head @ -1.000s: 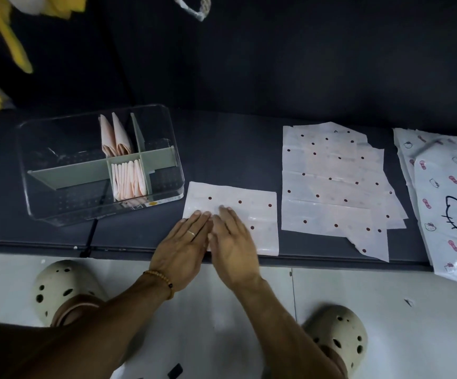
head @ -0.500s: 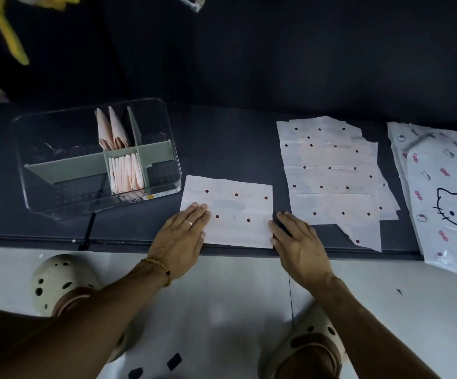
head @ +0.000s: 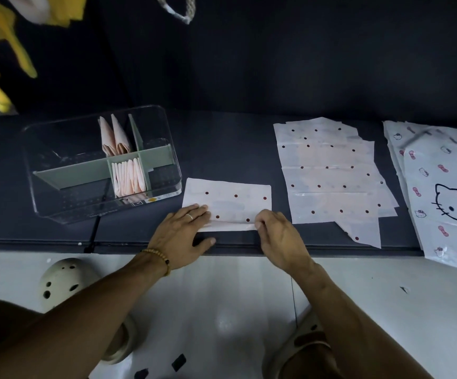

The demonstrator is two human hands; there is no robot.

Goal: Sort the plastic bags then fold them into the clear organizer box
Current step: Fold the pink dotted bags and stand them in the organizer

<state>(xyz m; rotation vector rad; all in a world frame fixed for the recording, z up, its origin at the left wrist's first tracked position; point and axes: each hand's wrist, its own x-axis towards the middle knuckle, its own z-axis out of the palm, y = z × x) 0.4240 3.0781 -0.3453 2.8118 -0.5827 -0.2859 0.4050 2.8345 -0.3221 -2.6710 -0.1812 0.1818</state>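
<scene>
- I see the clear plastic organizer box (head: 101,165) standing at the left of the dark flat table (head: 222,149).
- Folded pale pink bags (head: 127,177) stand upright in its middle near compartment; two more folded pink bags (head: 114,136) stand in the compartment behind.
- Just right of the box, near the table's front edge, lies the white red-dotted plastic bag (head: 230,201).
- My left hand (head: 179,236) rests on its near left corner; my right hand (head: 279,236) pinches its near right edge.
- Further right lies a stack of white dotted plastic bags (head: 328,170).
- At the far right lie white cartoon-cat printed bags (head: 446,187), overhanging the front edge.
</scene>
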